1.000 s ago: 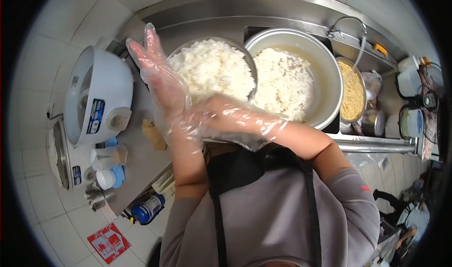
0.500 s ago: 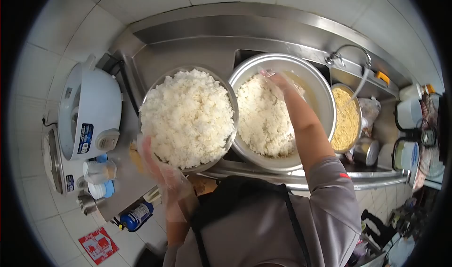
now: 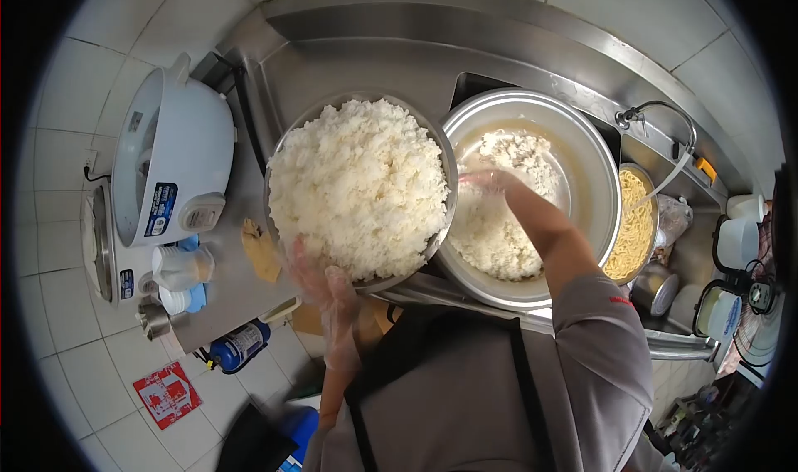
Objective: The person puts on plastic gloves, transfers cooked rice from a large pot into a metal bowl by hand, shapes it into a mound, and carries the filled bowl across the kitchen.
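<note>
A steel bowl heaped with white rice [image 3: 357,189] stands on the counter. To its right, a wide metal pot [image 3: 594,172] holds less rice [image 3: 499,239], with bare bottom showing at its right side. My right hand [image 3: 490,181], in a clear plastic glove, is inside the pot over the rice; its fingers are blurred. At the near left rim of the steel bowl is my left hand [image 3: 320,281], also in a clear glove, its fingers smeared by motion.
A white rice cooker [image 3: 179,164] stands at the left, with plastic cups [image 3: 183,266] near it. On the right are a bowl of noodles [image 3: 632,227], a tap [image 3: 665,106] and containers [image 3: 738,241]. A blue extinguisher [image 3: 239,345] is below the counter.
My hands were together above the counter, then parted, the right into the pot and the left to the bowl's rim. More of the pot's bottom shows now.
</note>
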### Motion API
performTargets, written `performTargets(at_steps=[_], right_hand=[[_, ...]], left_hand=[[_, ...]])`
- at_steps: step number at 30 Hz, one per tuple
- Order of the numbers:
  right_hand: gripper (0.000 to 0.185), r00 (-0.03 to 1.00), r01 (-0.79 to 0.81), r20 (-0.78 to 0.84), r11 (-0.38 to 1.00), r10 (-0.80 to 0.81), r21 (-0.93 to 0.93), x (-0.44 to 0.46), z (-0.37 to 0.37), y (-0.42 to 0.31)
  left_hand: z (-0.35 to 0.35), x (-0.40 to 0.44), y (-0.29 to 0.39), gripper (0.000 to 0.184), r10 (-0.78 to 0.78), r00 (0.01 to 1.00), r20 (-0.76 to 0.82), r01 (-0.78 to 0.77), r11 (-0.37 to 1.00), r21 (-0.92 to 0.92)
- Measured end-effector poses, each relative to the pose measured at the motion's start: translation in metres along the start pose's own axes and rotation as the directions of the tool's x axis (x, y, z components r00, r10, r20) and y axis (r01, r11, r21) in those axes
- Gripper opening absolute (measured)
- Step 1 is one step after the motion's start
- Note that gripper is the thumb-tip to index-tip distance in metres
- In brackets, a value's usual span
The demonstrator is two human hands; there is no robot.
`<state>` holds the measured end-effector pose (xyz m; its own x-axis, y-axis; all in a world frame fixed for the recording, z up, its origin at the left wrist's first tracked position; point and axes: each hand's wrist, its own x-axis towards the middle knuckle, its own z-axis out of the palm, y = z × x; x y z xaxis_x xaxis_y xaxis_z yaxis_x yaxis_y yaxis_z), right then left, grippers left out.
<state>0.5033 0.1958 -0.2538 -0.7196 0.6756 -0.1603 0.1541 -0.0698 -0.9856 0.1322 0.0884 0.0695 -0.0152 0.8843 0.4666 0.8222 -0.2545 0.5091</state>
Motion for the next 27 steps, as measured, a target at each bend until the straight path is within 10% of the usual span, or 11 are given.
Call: performTargets(at_steps=[3,4,7,10,11,14,15,18,27], right_hand=[[0.051,0.922,0.368,-0.063,0.914,-0.383,-0.171,-0.005,0.026,0.077],[0.049,0.933,0.308,-0.113,0.920,-0.342,-0.242,-0.016,0.036,0.074],[0.042,0.946,-0.011,-0.277,0.872,0.167,0.489,-0.009,0.075,0.018],[0.046,0.905,-0.024,-0.368,0.890,0.213,0.456,-0.037,0.082,-0.058],[0.047,0.775,-0.053,-0.435,0.733,0.458,0.678,-0.045,0.098,-0.097],[0.051,0.708,0.140,-0.556,0.685,0.435,0.715,-0.048,0.103,-0.111],[0.053,0.730,0.183,-0.384,0.379,0.565,0.907,-0.032,0.094,-0.118],[0.054,0.654,0.597,-0.609,0.189,0.449,0.780,-0.045,0.093,-0.097],[0.048,0.362,0.916,-0.916,0.118,0.171,0.384,-0.121,0.052,-0.172]], left_hand=[[0.001,0.003,-0.001,0.069,0.057,0.998,-0.016,-0.058,0.997,-0.045],[0.003,0.002,-0.001,0.067,0.073,0.997,-0.031,-0.074,0.996,-0.051],[0.002,0.004,0.001,0.066,0.043,0.999,-0.016,-0.045,0.994,-0.101],[-0.003,0.003,0.004,0.067,0.012,1.000,0.019,-0.009,0.989,-0.147],[-0.004,0.002,0.004,0.067,0.010,1.000,0.029,-0.005,0.987,-0.161],[0.003,0.000,0.002,0.067,-0.016,0.999,-0.046,-0.007,0.883,-0.470],[0.003,0.000,0.005,0.067,-0.043,0.998,-0.038,0.013,0.814,-0.581],[0.001,-0.002,0.014,0.067,-0.055,0.998,-0.031,0.011,0.638,-0.770],[0.009,0.014,0.079,0.071,0.518,0.839,-0.168,-0.494,0.595,-0.634]])
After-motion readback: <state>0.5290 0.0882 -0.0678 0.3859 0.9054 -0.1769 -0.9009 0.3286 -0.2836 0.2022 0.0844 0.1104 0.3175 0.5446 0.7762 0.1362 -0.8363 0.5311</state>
